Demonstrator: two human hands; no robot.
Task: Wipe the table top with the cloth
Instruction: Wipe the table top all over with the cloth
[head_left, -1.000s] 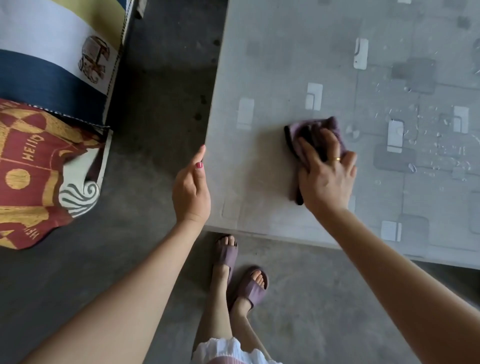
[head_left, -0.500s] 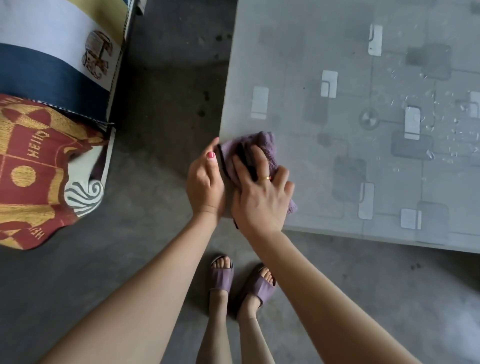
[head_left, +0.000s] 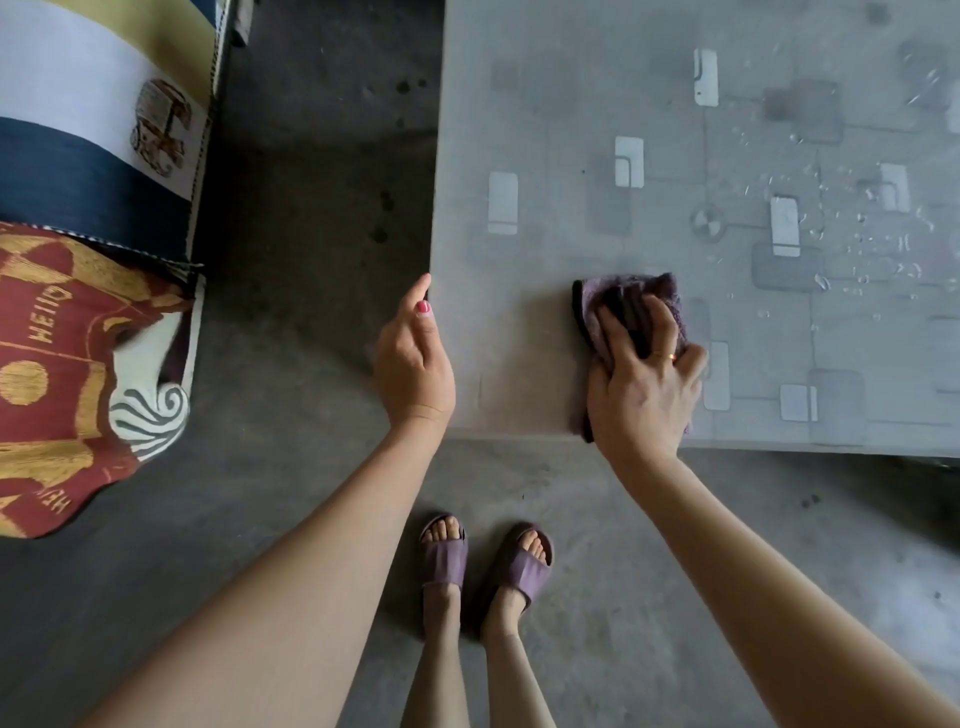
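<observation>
Right grip (head_left: 644, 384) spread, pressing down on the bunched purple terry cloth (head_left: 631, 299) near the bench (head_left: 545, 104) front edge. Cloth has slid right, off the left corner: new pass starting. Left grip (head_left: 413, 364) loose, empty, beside the left edge. Droplets (head_left: 883, 249) lie farther right on the smooth grey patterned top.

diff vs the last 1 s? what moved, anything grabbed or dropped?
The right hand swept the purple cloth left to the left edge of the table, beside the left hand, then back right, where it presses it now. Nothing was taken or let go. The left hand stayed at that edge, and the water droplets further right remain.
</observation>
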